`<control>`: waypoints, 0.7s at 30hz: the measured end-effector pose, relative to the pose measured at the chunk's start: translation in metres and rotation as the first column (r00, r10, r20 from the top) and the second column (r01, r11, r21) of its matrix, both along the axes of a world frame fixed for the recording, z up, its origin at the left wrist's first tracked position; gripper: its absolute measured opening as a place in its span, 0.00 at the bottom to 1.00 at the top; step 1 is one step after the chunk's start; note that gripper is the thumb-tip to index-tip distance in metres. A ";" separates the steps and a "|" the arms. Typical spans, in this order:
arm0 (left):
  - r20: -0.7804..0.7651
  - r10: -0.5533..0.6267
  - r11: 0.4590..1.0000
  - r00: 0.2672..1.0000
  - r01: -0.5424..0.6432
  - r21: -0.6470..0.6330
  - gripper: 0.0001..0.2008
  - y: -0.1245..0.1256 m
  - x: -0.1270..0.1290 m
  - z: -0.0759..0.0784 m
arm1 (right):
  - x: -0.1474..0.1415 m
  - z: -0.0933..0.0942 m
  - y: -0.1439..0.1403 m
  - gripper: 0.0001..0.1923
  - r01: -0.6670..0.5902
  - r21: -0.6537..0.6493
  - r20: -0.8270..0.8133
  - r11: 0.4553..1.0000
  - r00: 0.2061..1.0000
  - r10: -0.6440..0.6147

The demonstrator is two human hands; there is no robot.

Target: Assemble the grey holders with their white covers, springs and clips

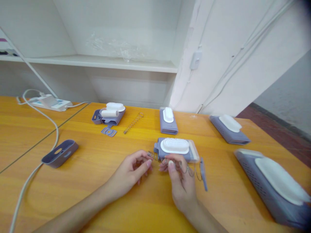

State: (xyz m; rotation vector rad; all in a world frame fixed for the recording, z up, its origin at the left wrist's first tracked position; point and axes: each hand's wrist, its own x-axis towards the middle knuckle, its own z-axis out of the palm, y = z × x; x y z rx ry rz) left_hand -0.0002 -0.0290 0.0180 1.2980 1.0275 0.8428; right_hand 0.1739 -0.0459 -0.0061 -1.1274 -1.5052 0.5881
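A: What do I have in front of me, biggest things first?

B: I see a wide orange wooden surface [73, 181] under a white shelf [102, 61]. At the right edge lies the largest purple unit with a white pad [274, 187], blurred. Two smaller purple units [229, 129] and [168, 121] sit farther back, well apart. A white cable [36, 165] curves along the left side from a power strip [50, 102]. Near it lies a purple shell [60, 153], and at the back a partly dismantled purple unit [109, 116] with a loose long spring [133, 123] just beside it.

A: And my hands?

B: My left hand [132, 170] and right hand [182, 183] meet near the middle, just in front of a purple unit with a white bristled pad [176, 149]. Both hold a thin coiled spring [170, 161] stretched between them. My left fingers [148, 163] are pinched closed on its left end, beside the unit's corner. My right fingers [171, 165] are closed on the coil farther right. The spring's right end meets a small purple strip [203, 174] lying on the surface beside my right hand.
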 end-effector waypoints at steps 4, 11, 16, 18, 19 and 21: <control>-0.184 0.166 0.973 0.969 -0.130 0.192 0.10 0.004 -0.020 -0.002 | -0.001 0.006 0.006 0.10 -0.070 -0.096 -0.100 0.993 0.993 0.061; -0.505 0.706 0.614 0.497 -0.073 0.786 0.13 0.000 -0.109 0.001 | 0.000 0.006 0.008 0.11 -0.090 -0.133 -0.068 0.987 0.994 0.081; -0.687 0.721 0.691 -0.094 0.170 0.702 0.17 -0.014 -0.165 -0.006 | -0.001 0.004 0.009 0.10 -0.078 -0.136 -0.082 0.988 0.994 0.067; -0.728 0.680 0.726 -0.091 0.219 0.651 0.14 -0.019 -0.173 -0.014 | -0.001 0.004 0.009 0.10 -0.070 -0.135 -0.084 0.988 0.995 0.059; -0.727 0.686 0.715 -0.044 0.228 0.661 0.12 -0.020 -0.173 -0.018 | -0.001 0.004 0.009 0.10 -0.065 -0.133 -0.083 0.989 0.995 0.054; -0.733 0.667 0.693 0.131 0.252 0.676 0.13 -0.023 -0.161 -0.026 | -0.001 0.005 0.010 0.10 -0.045 -0.129 -0.084 0.991 0.996 0.035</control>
